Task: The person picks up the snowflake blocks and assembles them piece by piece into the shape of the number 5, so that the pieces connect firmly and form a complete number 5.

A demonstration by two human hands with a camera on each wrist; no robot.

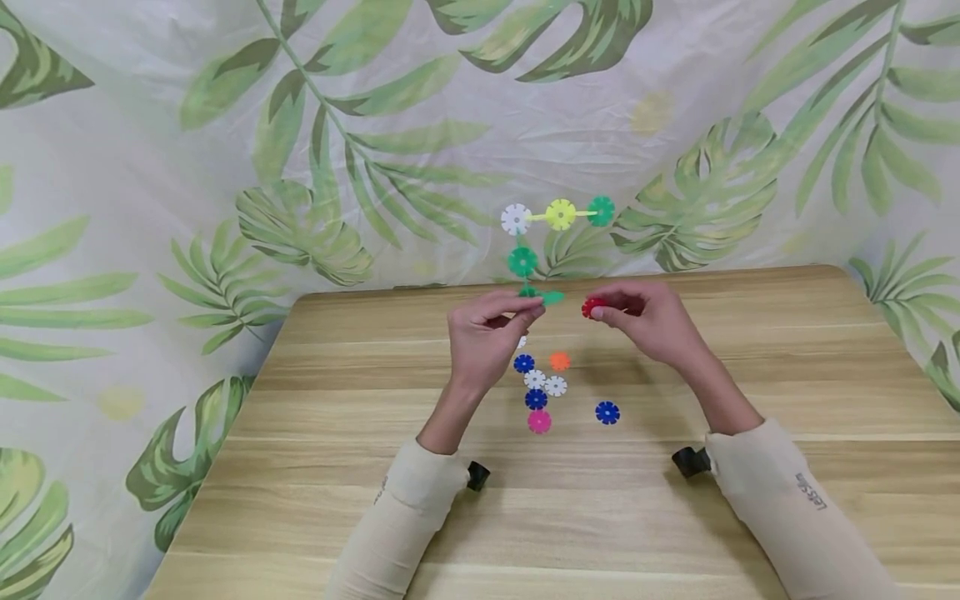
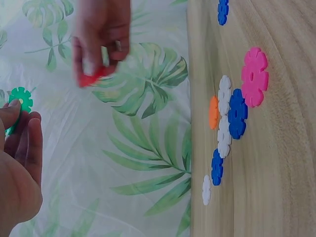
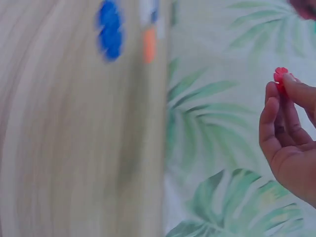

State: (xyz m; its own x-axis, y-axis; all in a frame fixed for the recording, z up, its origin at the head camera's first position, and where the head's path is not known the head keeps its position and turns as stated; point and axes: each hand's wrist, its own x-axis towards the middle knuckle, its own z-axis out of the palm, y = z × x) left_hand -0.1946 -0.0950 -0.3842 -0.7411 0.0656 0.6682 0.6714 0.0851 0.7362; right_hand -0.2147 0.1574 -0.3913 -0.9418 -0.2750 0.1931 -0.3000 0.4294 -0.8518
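My left hand (image 1: 480,342) pinches a green notched disc (image 1: 552,297) between thumb and fingers above the table. Rising from that grip is a linked chain: a green disc (image 1: 522,262), a white disc (image 1: 515,219) at the corner, then a yellow disc (image 1: 560,214) and another green disc (image 1: 601,211) running right. My right hand (image 1: 656,321) holds a red notched disc (image 1: 591,308) by its edge, a short gap from the green one. In the right wrist view, thumb and fingertips grip the red disc (image 3: 280,75). The left fingers hide part of the chain's lower end.
Loose discs lie on the wooden table (image 1: 337,400) below the hands: an orange one (image 1: 559,361), a pink one (image 1: 539,422), a blue one (image 1: 607,412) apart at right, and several white and blue ones. A leaf-patterned cloth (image 1: 420,167) hangs behind the table.
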